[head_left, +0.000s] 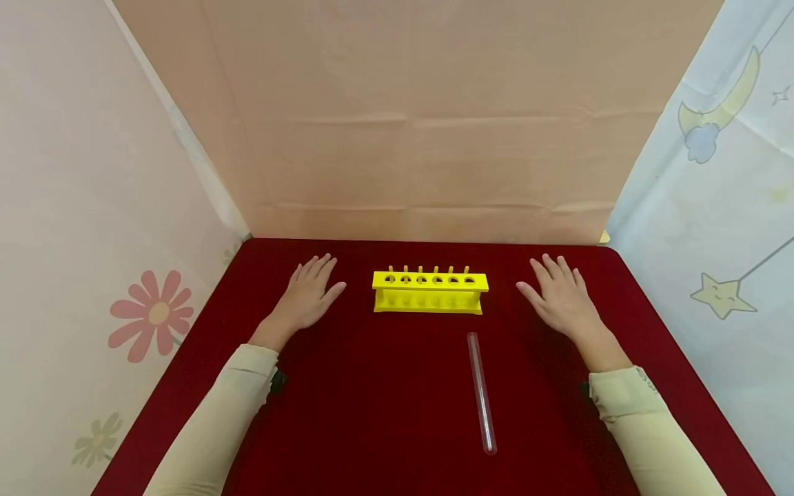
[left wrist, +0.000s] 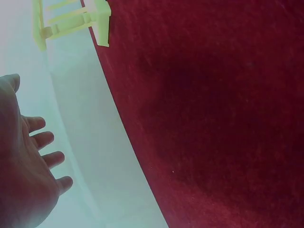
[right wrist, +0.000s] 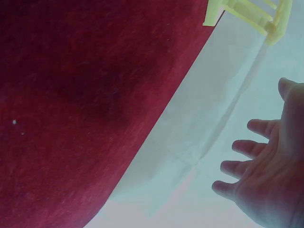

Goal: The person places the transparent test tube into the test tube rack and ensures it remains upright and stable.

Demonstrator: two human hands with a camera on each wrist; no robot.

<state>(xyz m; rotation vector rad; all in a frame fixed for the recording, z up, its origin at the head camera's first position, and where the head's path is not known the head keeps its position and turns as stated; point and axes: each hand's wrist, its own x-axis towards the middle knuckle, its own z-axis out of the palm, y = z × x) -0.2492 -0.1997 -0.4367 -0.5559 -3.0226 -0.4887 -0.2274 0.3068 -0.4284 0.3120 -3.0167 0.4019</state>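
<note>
A yellow test tube rack [head_left: 428, 300] with a row of several holes and pegs stands towards the back of the red table; no tubes sit in its holes. In front of it, slightly right, a clear glass test tube [head_left: 481, 393] lies lengthwise on the cloth. To the left of the rack, my left hand [head_left: 310, 293] has its fingers spread and holds nothing. My right hand [head_left: 561, 297] is likewise spread, to the right of the rack. Both wrist views show part of the rack [left wrist: 102, 23], apart from the left hand [left wrist: 28, 161] and the right hand [right wrist: 270, 161].
Dark red cloth covers the table [head_left: 347, 406]. A beige sheet [head_left: 409, 124] hangs behind its far edge. Pale printed curtains flank it, the left curtain [head_left: 74, 172] with flowers and the right curtain [head_left: 763, 220] with a moon and stars.
</note>
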